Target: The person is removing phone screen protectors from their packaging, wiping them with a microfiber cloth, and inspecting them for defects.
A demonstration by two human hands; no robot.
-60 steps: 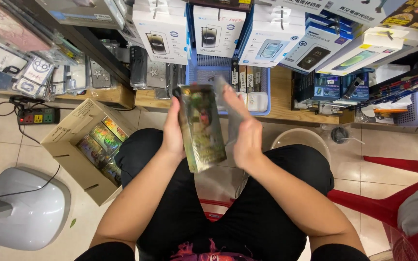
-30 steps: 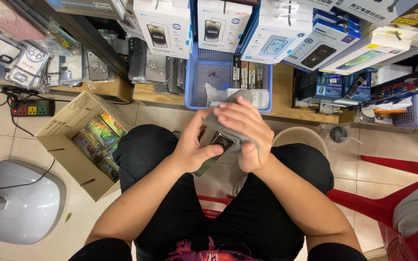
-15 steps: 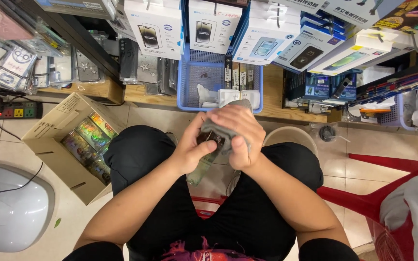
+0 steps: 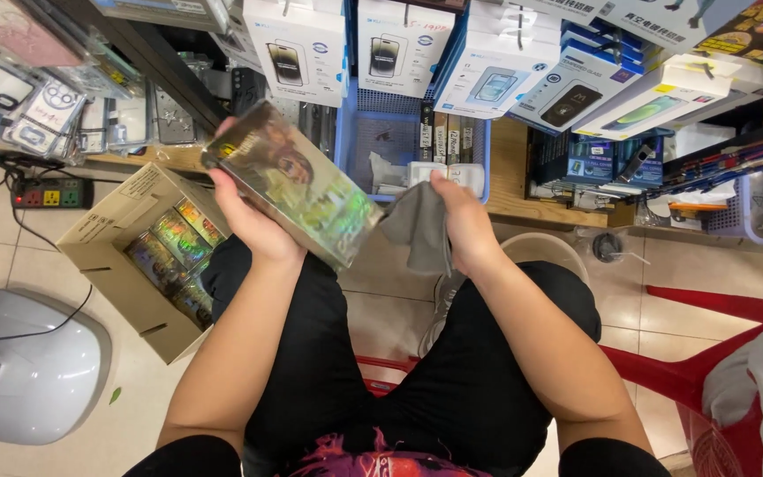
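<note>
left hand [image 4: 253,225] grips a shiny holographic flat package [image 4: 293,181], tilted, raised over the left knee. right hand [image 4: 461,221] pinches a grey cloth [image 4: 417,230] that hangs just beside the package's lower corner. open cardboard box [image 4: 121,234] with similar packages sits on the floor to the left. blue basket [image 4: 355,132] on the wooden shelf ahead, red stool [image 4: 708,353] to the right.

An open cardboard box [image 4: 121,265] of shiny packs, a power strip [image 4: 50,193] and a white rounded base [image 4: 28,371] are all parked on the tiled floor [image 4: 664,274], with a blue basket [image 4: 359,146] on the wooden shelf edge [image 4: 523,208].
</note>
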